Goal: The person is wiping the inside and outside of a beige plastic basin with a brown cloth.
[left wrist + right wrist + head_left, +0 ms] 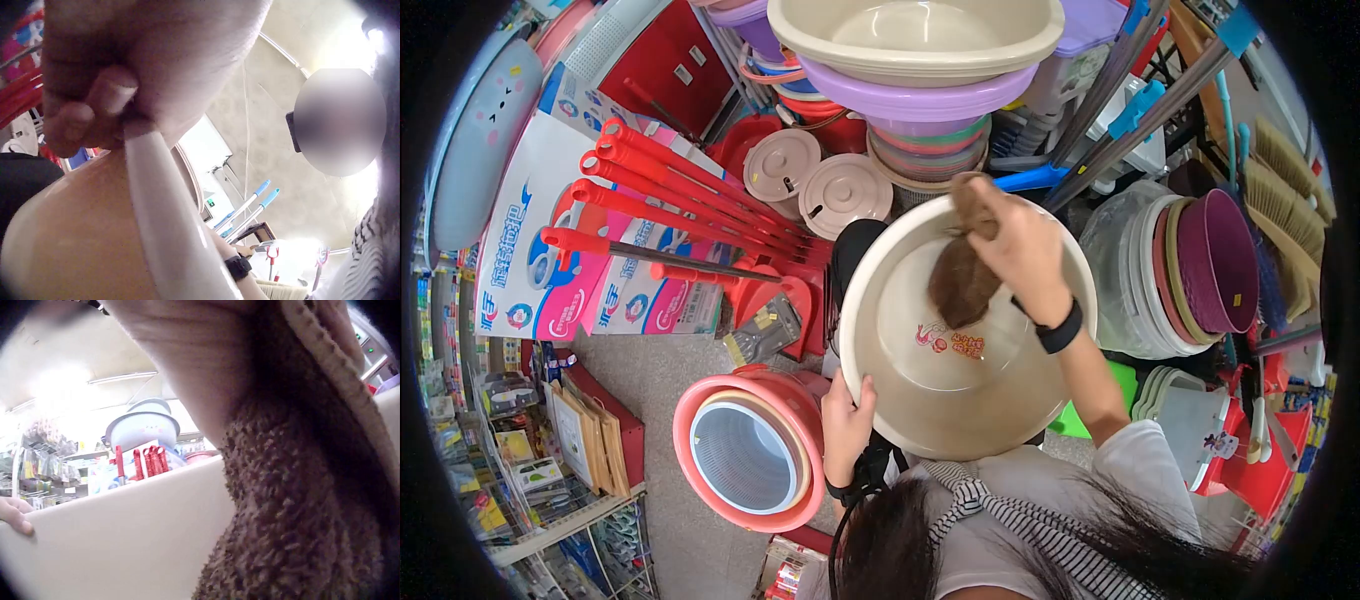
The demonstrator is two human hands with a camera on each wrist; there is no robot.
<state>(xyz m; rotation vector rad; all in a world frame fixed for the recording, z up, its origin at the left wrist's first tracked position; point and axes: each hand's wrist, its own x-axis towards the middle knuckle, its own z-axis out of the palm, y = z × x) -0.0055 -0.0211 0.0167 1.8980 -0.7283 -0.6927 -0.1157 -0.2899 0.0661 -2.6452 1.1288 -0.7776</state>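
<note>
A large cream basin (930, 400) with a red print on its bottom is held tilted in front of the person's body. The left hand (846, 425) grips its left rim; in the left wrist view, the fingers of the left hand (100, 106) curl over the rim (169, 206). Over the basin's far inner side, the right hand (1022, 245) pinches a brown cloth (962, 285), whose lower part hangs down inside the basin. Fluffy brown pile of the cloth (281, 506) fills much of the right wrist view, below the right hand (194, 356).
Nested pink tubs (690, 470) stand on the floor at left. Red-handled tools (690, 200) lean by printed boxes (530, 240). Stacked basins (920, 95) rise at the back, lidded pails (846, 195) beside them. Purple and white buckets (1220, 260), mop poles (1170, 105) and brooms (1285, 210) stand right.
</note>
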